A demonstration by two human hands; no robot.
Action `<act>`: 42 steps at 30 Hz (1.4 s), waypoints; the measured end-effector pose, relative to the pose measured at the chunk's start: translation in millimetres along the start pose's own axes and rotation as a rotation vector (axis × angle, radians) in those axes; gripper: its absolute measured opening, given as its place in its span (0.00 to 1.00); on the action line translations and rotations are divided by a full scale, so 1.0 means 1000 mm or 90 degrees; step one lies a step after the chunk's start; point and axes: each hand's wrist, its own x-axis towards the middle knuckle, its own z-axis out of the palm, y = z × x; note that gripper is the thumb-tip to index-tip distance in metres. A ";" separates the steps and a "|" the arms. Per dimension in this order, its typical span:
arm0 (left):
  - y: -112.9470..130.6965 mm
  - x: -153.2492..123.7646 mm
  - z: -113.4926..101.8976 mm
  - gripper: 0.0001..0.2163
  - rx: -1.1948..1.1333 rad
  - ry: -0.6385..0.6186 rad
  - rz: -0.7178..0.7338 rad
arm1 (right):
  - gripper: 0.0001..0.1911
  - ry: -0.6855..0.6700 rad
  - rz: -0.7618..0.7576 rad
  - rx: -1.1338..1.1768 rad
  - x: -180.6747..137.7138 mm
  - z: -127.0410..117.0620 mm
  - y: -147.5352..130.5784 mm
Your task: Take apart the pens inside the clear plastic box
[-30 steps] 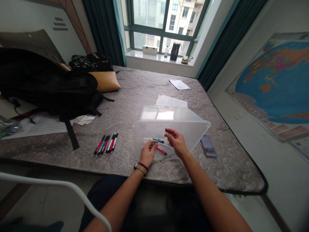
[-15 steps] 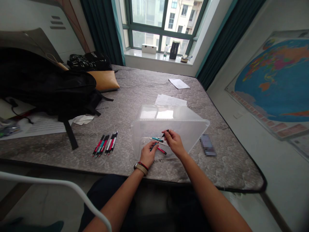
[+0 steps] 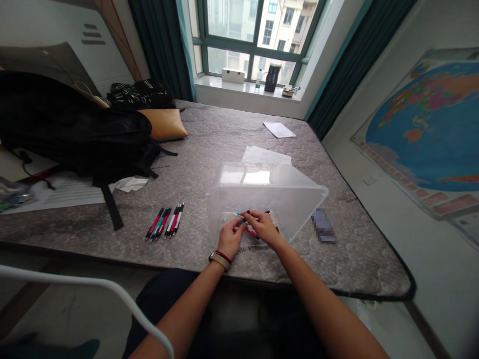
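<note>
Left hand [image 3: 229, 237] and right hand [image 3: 265, 228], both nearly closed, pinch a pen [image 3: 245, 217].

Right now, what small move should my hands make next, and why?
Perhaps twist the slim, dark pen part gently: the left hand and right hand meet around it, so one could steady while the other turns. Much of it is hidden.

Two hands [image 3: 229, 239] [image 3: 263, 227], one bin [image 3: 295, 204] — two curtains [image 3: 160, 55] [image 3: 354, 65], one map [image 3: 430, 129]
</note>
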 end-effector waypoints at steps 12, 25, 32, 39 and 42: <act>0.009 -0.002 0.001 0.12 -0.032 0.058 0.040 | 0.22 0.080 0.167 0.222 -0.003 0.010 0.005; 0.015 -0.003 0.002 0.08 0.008 0.046 0.080 | 0.23 0.007 0.153 0.301 -0.004 -0.006 -0.009; 0.008 -0.004 0.001 0.08 0.010 0.054 0.058 | 0.20 0.128 0.150 0.232 0.000 0.006 0.003; 0.009 -0.003 0.001 0.08 0.032 0.046 0.061 | 0.20 0.086 0.155 0.292 -0.002 0.002 0.000; 0.010 -0.003 0.001 0.09 0.009 0.047 0.051 | 0.24 0.030 0.138 0.330 -0.003 -0.002 -0.002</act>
